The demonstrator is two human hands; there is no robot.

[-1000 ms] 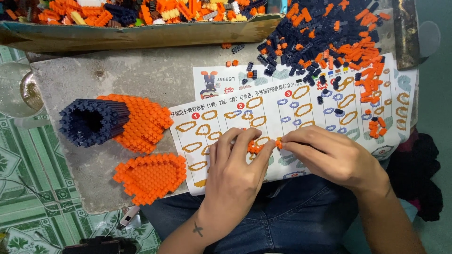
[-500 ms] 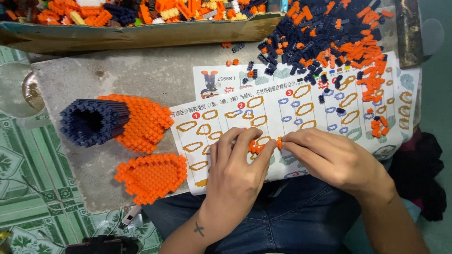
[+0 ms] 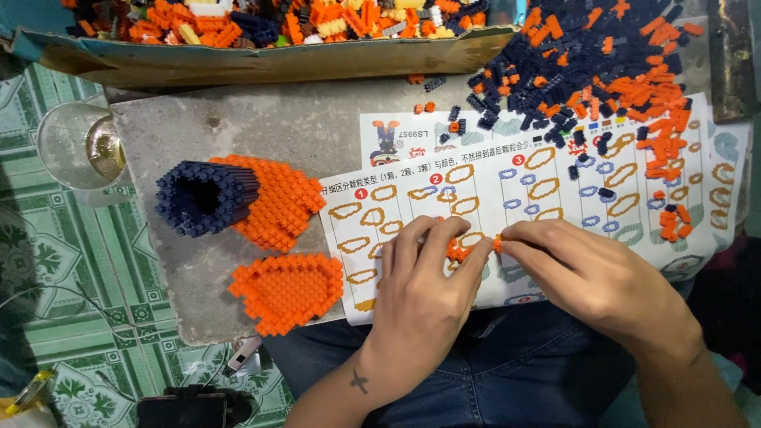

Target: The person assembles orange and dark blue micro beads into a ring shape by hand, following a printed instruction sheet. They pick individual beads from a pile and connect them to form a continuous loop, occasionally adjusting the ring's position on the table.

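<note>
My left hand [image 3: 420, 289] lies flat on the printed instruction sheet [image 3: 547, 170], its fingertips pinching a small cluster of orange bricks [image 3: 457, 252]. My right hand [image 3: 590, 273] rests beside it, thumb and forefinger pressing a tiny orange brick [image 3: 498, 242] toward that cluster. Left of the sheet lie a built piece with a dark blue tube on an orange body [image 3: 238, 198] and a flat orange shell [image 3: 287, 289].
A pile of loose dark blue and orange bricks [image 3: 587, 71] spreads over the sheet's far right. A cardboard tray [image 3: 261, 59] of mixed bricks runs along the back. A glass [image 3: 83, 147] stands at the left. All sits on a grey slab [image 3: 333, 127] across my lap.
Almost nothing has moved. Both hands stay on the sheet, with the right fingers keeping the small orange brick close against the cluster.
</note>
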